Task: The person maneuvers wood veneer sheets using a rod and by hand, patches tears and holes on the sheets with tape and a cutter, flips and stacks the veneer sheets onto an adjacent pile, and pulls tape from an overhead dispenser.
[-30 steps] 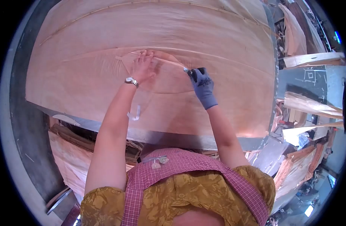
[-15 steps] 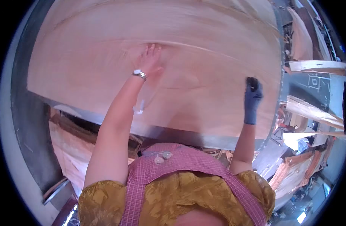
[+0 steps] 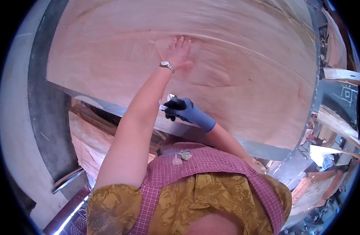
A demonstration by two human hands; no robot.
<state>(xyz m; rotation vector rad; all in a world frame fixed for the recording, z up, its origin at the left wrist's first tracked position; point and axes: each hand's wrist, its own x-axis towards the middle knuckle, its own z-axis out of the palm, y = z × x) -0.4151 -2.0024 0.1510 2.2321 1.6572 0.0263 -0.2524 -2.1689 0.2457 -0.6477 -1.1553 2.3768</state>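
Observation:
My left hand [image 3: 179,54], bare with a metal-band watch [image 3: 166,64] at the wrist, lies flat with fingers spread on a large, thin, pale reddish wood veneer sheet [image 3: 129,74]. A low ridge runs across the sheet just beyond my fingertips. My right hand [image 3: 184,111], in a blue glove with black fingers, is near the sheet's front edge, beside my left forearm. Its fingers are closed around a small white object [image 3: 163,107]. White bits of it show at the fingertips, but the fingers hide most of its shape.
The sheet rests on a grey-edged table [image 3: 266,150]. More veneer sheets [image 3: 89,131] are stacked below at the left. On the right are a white-ended board [image 3: 342,74], a dark panel with chalk marks [image 3: 346,94] and scattered wood pieces. A pale grey surface [image 3: 21,117] borders the far left.
My right hand has swung left from the sheet's right side to the small white object by my left forearm and closed on it. My left hand stays flat; the view has shifted.

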